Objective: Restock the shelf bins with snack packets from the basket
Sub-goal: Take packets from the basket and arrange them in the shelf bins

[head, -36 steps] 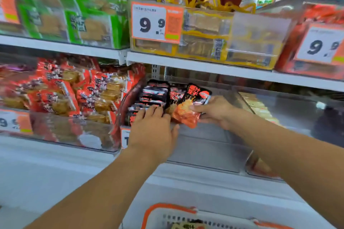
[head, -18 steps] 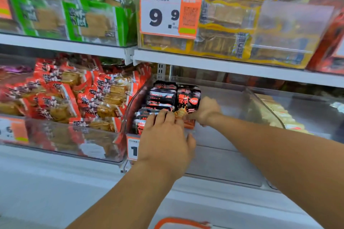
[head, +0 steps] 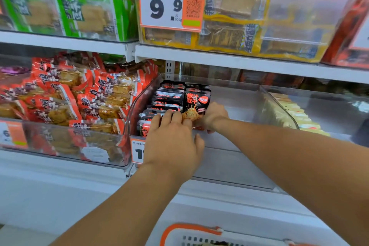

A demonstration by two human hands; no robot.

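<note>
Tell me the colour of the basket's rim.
Orange, seen in the head view on the basket.

Black snack packets (head: 169, 99) with red lettering stand in rows at the left end of a clear shelf bin (head: 235, 166). The white, orange-rimmed basket (head: 191, 233) sits below.

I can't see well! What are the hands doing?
Left hand: open, flat on the black packets.
Right hand: holding a black packet.
</note>
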